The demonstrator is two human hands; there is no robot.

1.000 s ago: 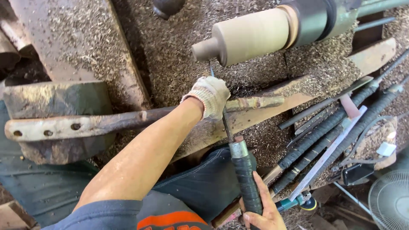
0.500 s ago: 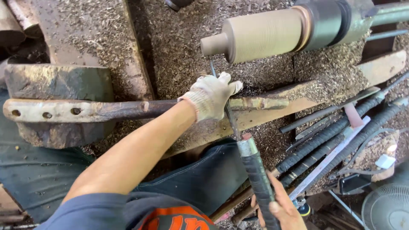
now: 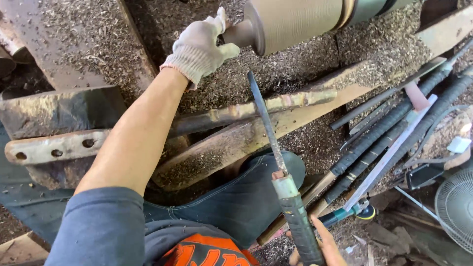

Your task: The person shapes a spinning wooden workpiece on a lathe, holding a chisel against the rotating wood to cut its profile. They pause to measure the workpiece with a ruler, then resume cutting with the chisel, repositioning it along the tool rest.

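My left hand (image 3: 199, 47), in a white knit glove, reaches up to the narrow stub end of the pale wooden cylinder (image 3: 295, 19) mounted on the lathe, fingers spread against it. My right hand (image 3: 320, 249), bare and low in the view, grips the black wrapped handle of a long turning chisel (image 3: 268, 130). The chisel's blade points up and left, its tip free in the air above the metal tool rest bar (image 3: 246, 111), below the cylinder.
Wood shavings cover the lathe bed and boards. Several more long-handled chisels (image 3: 384, 133) lie at the right on a plank. A fan guard (image 3: 456, 207) sits at the lower right. A rusty metal bracket with holes (image 3: 54, 148) is at the left. My knee in dark trousers (image 3: 246, 197) is below.
My left hand let go of the chisel blade at the tool rest and rose to the cylinder's stub end. The chisel tip now stands free, pulled back from the wood.
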